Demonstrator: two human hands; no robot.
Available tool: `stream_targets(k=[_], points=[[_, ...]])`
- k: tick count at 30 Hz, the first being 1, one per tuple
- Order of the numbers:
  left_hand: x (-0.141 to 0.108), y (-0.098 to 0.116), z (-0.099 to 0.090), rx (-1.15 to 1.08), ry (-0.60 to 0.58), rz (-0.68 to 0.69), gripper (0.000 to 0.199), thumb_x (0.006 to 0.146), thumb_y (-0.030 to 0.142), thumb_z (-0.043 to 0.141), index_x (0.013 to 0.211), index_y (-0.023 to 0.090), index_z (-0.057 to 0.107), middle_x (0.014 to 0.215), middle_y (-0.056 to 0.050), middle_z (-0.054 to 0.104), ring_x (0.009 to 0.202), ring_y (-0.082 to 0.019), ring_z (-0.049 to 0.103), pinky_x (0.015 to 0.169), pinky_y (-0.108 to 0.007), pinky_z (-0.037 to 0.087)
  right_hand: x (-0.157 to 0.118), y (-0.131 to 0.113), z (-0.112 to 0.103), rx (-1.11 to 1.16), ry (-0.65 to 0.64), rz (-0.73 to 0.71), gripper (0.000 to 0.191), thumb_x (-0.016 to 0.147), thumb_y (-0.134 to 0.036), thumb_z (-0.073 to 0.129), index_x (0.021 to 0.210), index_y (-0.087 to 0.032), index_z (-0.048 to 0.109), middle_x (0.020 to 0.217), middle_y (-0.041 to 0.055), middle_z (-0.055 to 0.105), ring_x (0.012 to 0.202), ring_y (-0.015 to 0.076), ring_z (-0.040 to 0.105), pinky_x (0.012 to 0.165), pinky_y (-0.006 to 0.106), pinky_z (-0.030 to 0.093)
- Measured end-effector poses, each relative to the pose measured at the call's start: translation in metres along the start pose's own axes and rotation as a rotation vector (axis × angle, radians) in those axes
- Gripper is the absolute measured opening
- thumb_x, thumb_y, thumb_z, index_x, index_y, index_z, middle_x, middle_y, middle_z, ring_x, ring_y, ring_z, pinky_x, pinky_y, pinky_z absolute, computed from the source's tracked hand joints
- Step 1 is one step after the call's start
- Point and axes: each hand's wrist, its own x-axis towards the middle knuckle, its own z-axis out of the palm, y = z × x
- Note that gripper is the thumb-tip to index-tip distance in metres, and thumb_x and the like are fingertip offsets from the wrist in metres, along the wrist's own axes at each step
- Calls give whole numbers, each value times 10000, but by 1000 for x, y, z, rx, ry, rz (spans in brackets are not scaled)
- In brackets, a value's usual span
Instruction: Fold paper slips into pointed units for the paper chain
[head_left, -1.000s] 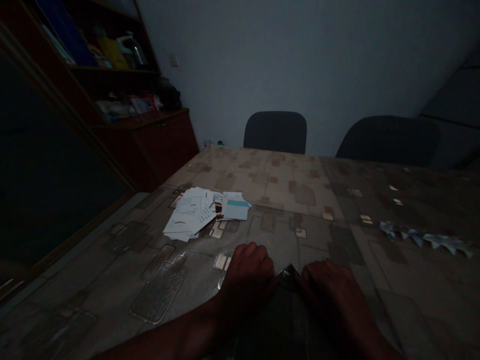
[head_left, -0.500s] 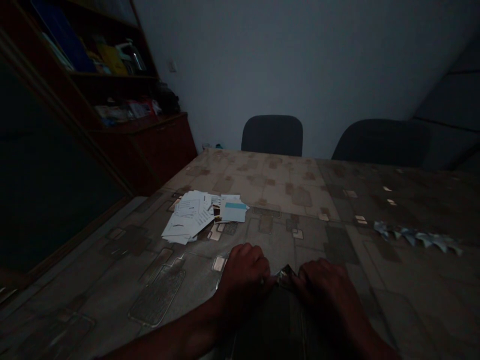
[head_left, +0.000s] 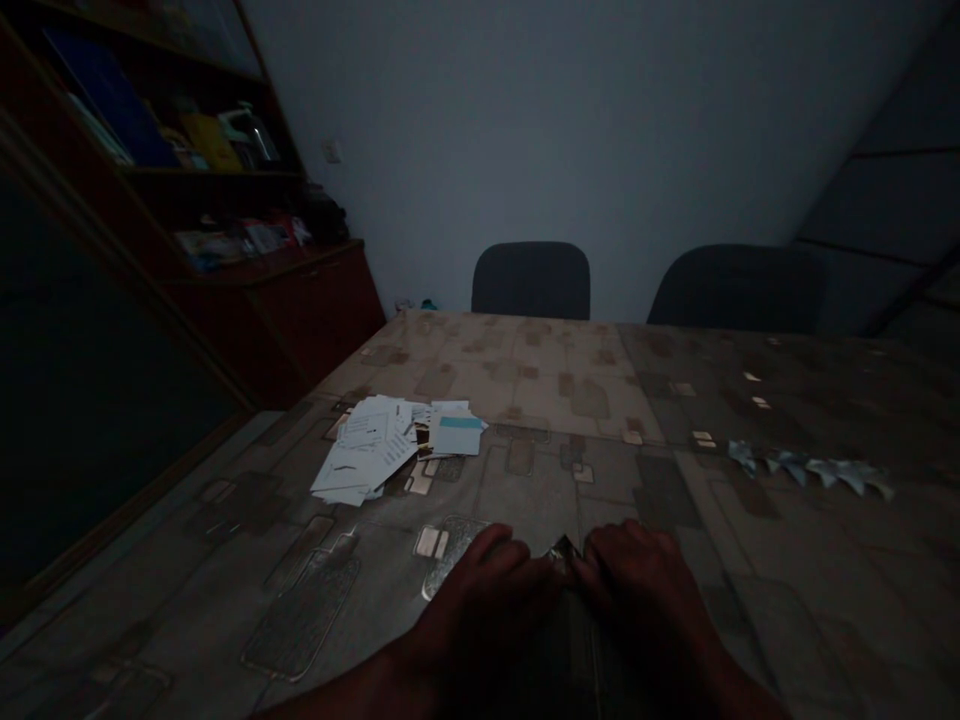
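Observation:
Close together at the front edge of the table, my left hand (head_left: 499, 590) and my right hand (head_left: 637, 580) both pinch a small folded piece of paper (head_left: 561, 549). Its pointed dark and pale tip sticks up between my thumbs and fingers, which cover the rest. Dim light hides the fine detail. Beyond my left hand lies a loose pile of white paper cards (head_left: 367, 450), a card with a light blue band (head_left: 459, 434) at its right side. Off to the right of my right hand rests a zigzag strip of folded paper (head_left: 814, 468).
A patterned cloth covers the table (head_left: 525, 350). Two dark chairs stand at its far side, one chair (head_left: 531, 280) in the middle and another chair (head_left: 739, 287) farther right. A wooden cabinet (head_left: 315, 310) with filled shelves is on the left.
My left hand has shifted slightly and its fingers have curled differently around the folded paper, closer to my right hand. The view has turned a little; the cards and the strip stay put.

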Motion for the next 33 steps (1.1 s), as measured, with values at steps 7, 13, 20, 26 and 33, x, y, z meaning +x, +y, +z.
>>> stream_targets(k=[7,13,20,26,33], points=[[-8,-9,10,-15,36,-1,137,915,92,531,980,205,573,855,29,638,778,-149,542,1067,-420,270,1,1,4,2,7,19,143,831,-201,621,698,-205,568,674,12,642,686,226,560,657,329,257],[-13,-16,19,-24,102,44,258,939,153,539,1171,264,543,1013,32,653,879,-152,548,1116,-479,154,2,8,6,118,-44,58,65,824,-182,598,766,-211,590,704,9,645,705,216,574,667,321,308],[-12,-19,24,2,131,63,306,903,188,615,1178,306,552,1015,41,656,868,-157,549,1098,-514,182,-5,17,-21,278,42,-152,153,872,-106,540,901,-227,630,817,15,653,771,179,557,702,290,364],[-12,-20,29,-41,157,41,172,907,231,628,1063,300,606,953,64,669,833,-136,556,1114,-483,164,-10,9,-20,144,139,-390,241,922,-91,476,780,-232,611,704,-25,634,647,146,505,666,282,331],[-10,-18,26,65,144,43,197,902,197,619,1071,298,603,949,65,679,812,-146,560,1097,-515,196,-15,16,-12,216,155,-338,324,995,-201,399,751,-214,612,692,-3,622,683,146,538,716,276,399]])
